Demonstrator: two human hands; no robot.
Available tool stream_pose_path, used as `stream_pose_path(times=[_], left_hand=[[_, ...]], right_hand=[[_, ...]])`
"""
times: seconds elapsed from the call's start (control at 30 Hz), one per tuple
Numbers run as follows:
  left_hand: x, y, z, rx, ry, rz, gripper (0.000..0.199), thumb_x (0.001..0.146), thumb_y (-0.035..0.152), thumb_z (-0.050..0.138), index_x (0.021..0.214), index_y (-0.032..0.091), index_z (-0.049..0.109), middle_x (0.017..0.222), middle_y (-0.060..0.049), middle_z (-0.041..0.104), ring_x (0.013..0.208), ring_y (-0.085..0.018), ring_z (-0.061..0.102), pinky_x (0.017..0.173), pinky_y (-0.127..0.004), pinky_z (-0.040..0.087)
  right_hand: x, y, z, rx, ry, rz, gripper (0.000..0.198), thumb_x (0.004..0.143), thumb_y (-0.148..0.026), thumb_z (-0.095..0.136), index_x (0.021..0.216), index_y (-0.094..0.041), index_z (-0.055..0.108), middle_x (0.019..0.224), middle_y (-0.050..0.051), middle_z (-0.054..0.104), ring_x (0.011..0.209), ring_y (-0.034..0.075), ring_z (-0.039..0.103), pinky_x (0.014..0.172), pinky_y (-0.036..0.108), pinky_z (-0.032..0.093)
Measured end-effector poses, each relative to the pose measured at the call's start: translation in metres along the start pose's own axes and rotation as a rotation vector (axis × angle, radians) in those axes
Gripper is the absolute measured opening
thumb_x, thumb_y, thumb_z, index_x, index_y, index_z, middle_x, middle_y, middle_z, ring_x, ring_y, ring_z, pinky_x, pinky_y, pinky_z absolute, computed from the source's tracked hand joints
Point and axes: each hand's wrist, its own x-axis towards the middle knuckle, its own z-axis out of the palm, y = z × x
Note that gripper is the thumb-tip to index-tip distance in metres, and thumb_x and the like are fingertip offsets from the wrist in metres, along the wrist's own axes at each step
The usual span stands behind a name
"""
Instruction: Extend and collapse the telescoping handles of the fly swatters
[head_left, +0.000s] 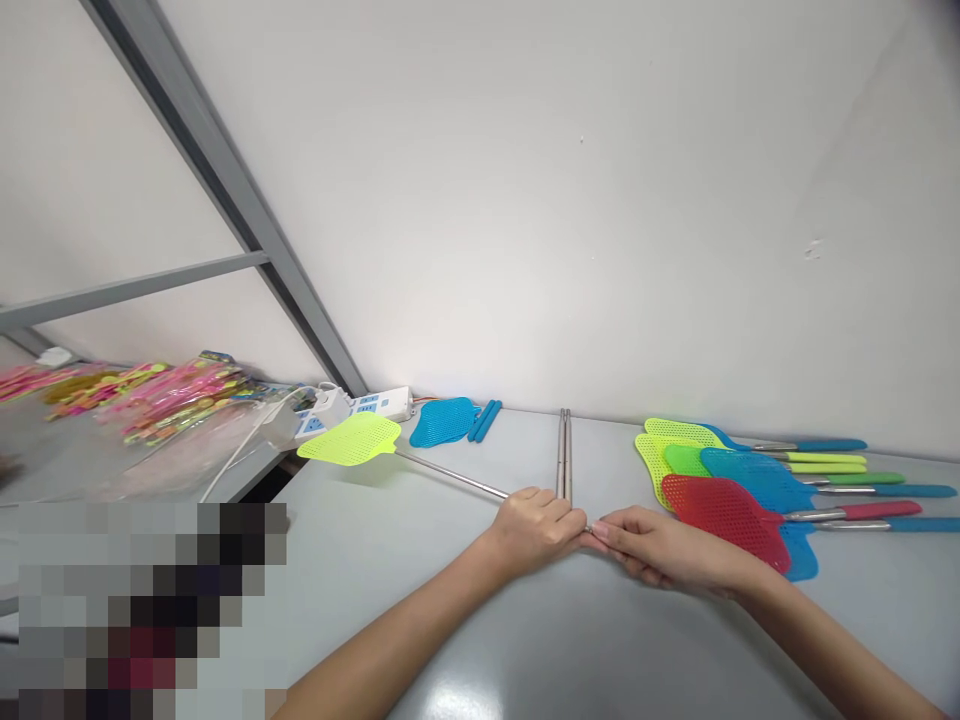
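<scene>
A fly swatter (351, 440) with a yellow-green mesh head and a thin metal rod is held above the grey table, its head to the left. My left hand (534, 528) is closed around the rod. At the rod's right end, the fingertips of my right hand (660, 548) pinch the metal tip, which shows no coloured grip. Behind my left hand, a few bare metal rods (564, 455) lie side by side, their near ends partly hidden. A blue swatter head (444, 422) rests farther back, with blue handle grips (485, 421) beside it.
Several finished-looking swatters with coloured grips, including a red one (724, 510), are piled at the right. White power strips (382, 403) stand by the wall. Pink and yellow items in plastic bags (176, 400) lie on another table at far left. A blurred-out area covers the lower left.
</scene>
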Motion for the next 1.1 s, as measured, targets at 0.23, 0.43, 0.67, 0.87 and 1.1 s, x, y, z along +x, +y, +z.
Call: stream_pose_path(times=[0.23,0.43,0.67,0.87,1.1], left_hand=[[-0.002,0.002,-0.001,0.034,-0.018,-0.015,0.033,0.083,0.037,0.042,0.056,0.018,0.039,0.047,0.004,0.045,0.046,-0.009,0.043,0.047,-0.026,0.021],[-0.002,-0.003,-0.004,0.030,-0.017,0.008,0.035,0.082,0.041,0.043,0.056,0.017,0.041,0.048,0.004,0.045,0.045,-0.009,0.042,0.046,-0.026,0.021],[-0.005,-0.012,-0.003,0.034,-0.043,0.019,0.034,0.081,0.040,0.044,0.056,0.017,0.040,0.047,0.004,0.044,0.045,-0.009,0.042,0.047,-0.026,0.022],[-0.004,-0.014,-0.005,0.048,-0.041,0.020,0.033,0.081,0.037,0.045,0.056,0.017,0.040,0.047,0.004,0.044,0.044,-0.009,0.043,0.046,-0.026,0.022],[-0.003,-0.017,-0.007,0.058,-0.029,0.019,0.034,0.081,0.037,0.045,0.054,0.017,0.039,0.045,0.004,0.042,0.042,-0.008,0.040,0.045,-0.025,0.020]], right_hand=[[-0.001,-0.002,-0.001,-0.031,-0.013,-0.014,0.039,0.078,-0.055,0.037,0.073,-0.018,0.045,0.057,-0.006,0.035,0.044,0.005,0.027,0.039,0.017,0.022],[-0.001,-0.005,-0.002,-0.168,0.024,-0.041,0.042,0.079,-0.056,0.034,0.067,-0.017,0.043,0.055,-0.005,0.037,0.043,0.005,0.030,0.039,0.017,0.024],[-0.002,-0.003,-0.007,-0.257,0.065,-0.101,0.041,0.081,-0.053,0.032,0.060,-0.017,0.038,0.054,-0.004,0.037,0.044,0.006,0.033,0.043,0.018,0.026],[-0.004,-0.005,-0.008,-0.264,0.055,-0.117,0.042,0.081,-0.053,0.032,0.059,-0.017,0.037,0.053,-0.005,0.035,0.043,0.006,0.030,0.041,0.018,0.024],[-0.005,-0.004,-0.010,-0.265,0.074,-0.092,0.043,0.078,-0.056,0.034,0.060,-0.018,0.038,0.052,-0.005,0.035,0.043,0.006,0.030,0.040,0.018,0.023]])
